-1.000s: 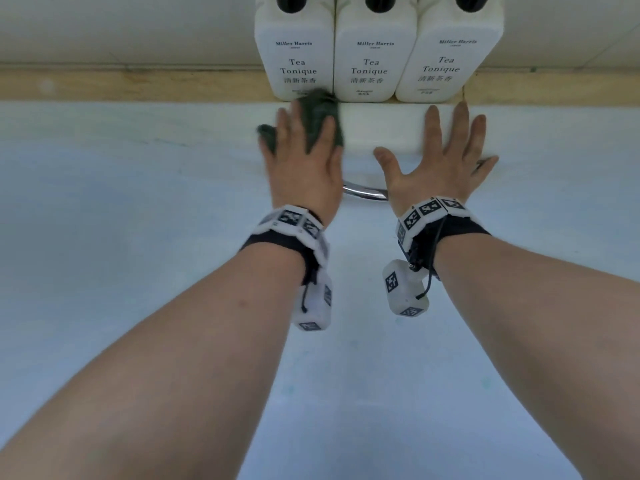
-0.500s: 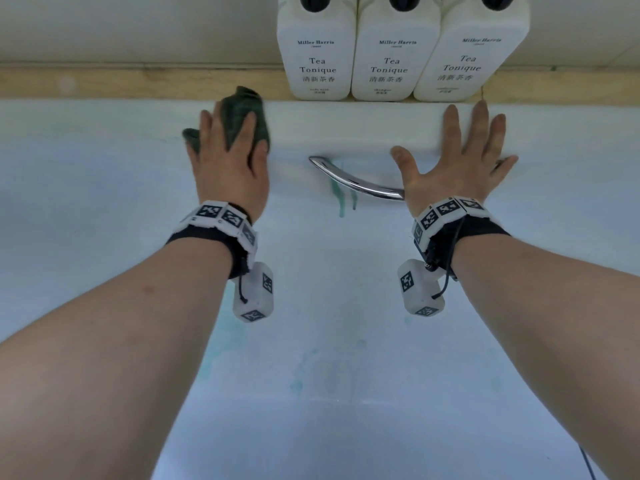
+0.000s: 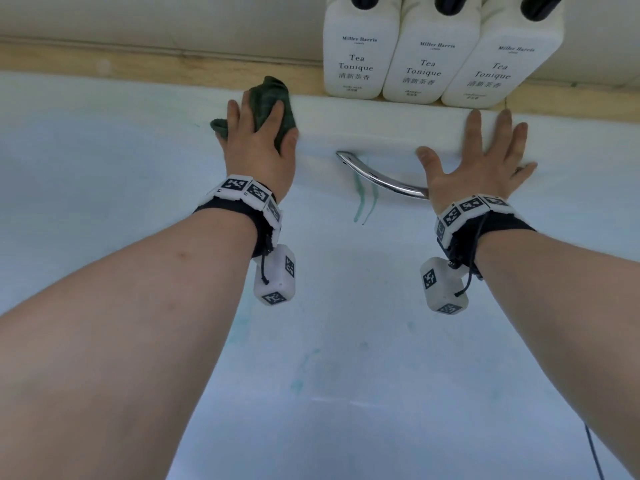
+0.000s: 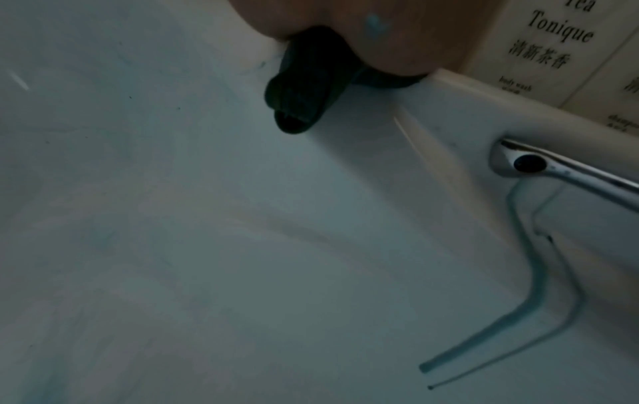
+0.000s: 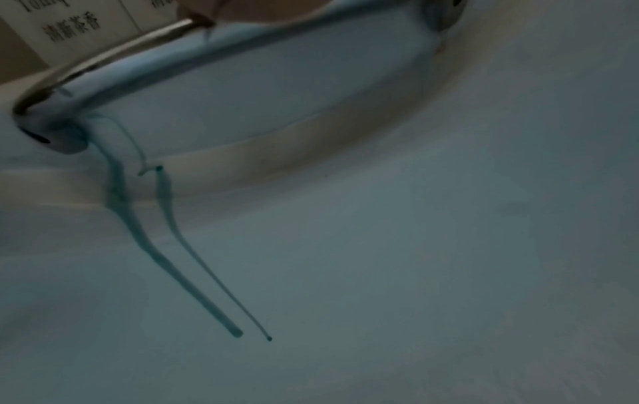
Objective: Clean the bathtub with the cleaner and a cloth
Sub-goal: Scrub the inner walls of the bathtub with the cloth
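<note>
Left hand (image 3: 258, 147) fingers lie straight, pressing the cloth (image 3: 268, 98) against the bathtub (image 3: 104, 174). Right hand (image 3: 481, 168) fingers splay wide on its rim.

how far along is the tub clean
Done: cleaner is on, teal runs below the grab handle. In hand: the left hand presses the green cloth on the tub rim; the right hand braces flat. Left: those runs and the smears lower down.

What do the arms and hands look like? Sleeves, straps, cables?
Bare forearms, no gloves on left hand or right hand. Each wrist: black strap with white blocks of black square markers; white boxy marker-tagged pod hanging below on thin black cable.
</note>
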Tool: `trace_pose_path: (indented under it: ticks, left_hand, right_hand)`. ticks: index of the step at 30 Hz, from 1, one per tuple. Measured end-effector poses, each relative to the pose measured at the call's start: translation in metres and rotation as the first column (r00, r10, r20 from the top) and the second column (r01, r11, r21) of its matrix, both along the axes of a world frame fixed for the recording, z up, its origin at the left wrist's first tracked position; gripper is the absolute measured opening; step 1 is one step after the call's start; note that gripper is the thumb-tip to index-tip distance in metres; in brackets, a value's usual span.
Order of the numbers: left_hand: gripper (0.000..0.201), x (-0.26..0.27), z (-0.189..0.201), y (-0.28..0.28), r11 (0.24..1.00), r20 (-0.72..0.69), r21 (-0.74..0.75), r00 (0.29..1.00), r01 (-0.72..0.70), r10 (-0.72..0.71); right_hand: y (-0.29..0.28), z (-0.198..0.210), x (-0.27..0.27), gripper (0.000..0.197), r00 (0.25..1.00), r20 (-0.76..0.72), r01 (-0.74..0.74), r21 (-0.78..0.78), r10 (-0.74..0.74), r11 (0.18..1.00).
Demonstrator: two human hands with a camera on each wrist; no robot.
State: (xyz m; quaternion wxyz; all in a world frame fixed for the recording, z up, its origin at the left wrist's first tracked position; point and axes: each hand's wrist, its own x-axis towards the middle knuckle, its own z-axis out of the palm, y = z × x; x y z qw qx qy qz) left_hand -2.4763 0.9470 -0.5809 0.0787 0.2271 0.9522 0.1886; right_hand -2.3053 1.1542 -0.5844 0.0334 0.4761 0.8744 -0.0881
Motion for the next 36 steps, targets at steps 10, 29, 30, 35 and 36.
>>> trace_pose_path:
  ticks: [10, 29, 30, 35, 36]
  left_hand:
    - [0.049, -0.002, 0.004, -0.001, 1.0, 0.033, -0.011, 0.999, 0.014, -0.013]
    - [0.049, -0.014, 0.008, -0.027, 0.979, 0.018, -0.089, 0.983, 0.182, -0.181]
    - [0.049, -0.016, 0.008, -0.032, 0.977, 0.011, -0.102, 0.983, 0.185, -0.185]
    - [0.049, -0.043, 0.006, -0.071, 0.994, -0.006, -0.104, 0.999, 0.039, -0.04]
    - [0.049, -0.049, 0.005, -0.079, 0.995, -0.008, -0.097, 1.0, 0.008, -0.008]
  right_hand:
    - [-0.078, 0.004, -0.068, 0.092, 0.987, 0.015, -0.158, -0.03, 0.158, 0.987]
    - [-0.09, 0.0, -0.09, 0.108, 0.97, 0.077, -0.24, 0.11, 0.232, 0.965]
    - [-0.09, -0.001, -0.09, 0.108, 0.969, 0.082, -0.24, 0.115, 0.232, 0.964]
    - [-0.089, -0.001, -0.09, 0.109, 0.967, 0.111, -0.242, 0.132, 0.228, 0.961]
    - [-0.089, -0.001, -0.09, 0.109, 0.967, 0.109, -0.242, 0.137, 0.228, 0.961]
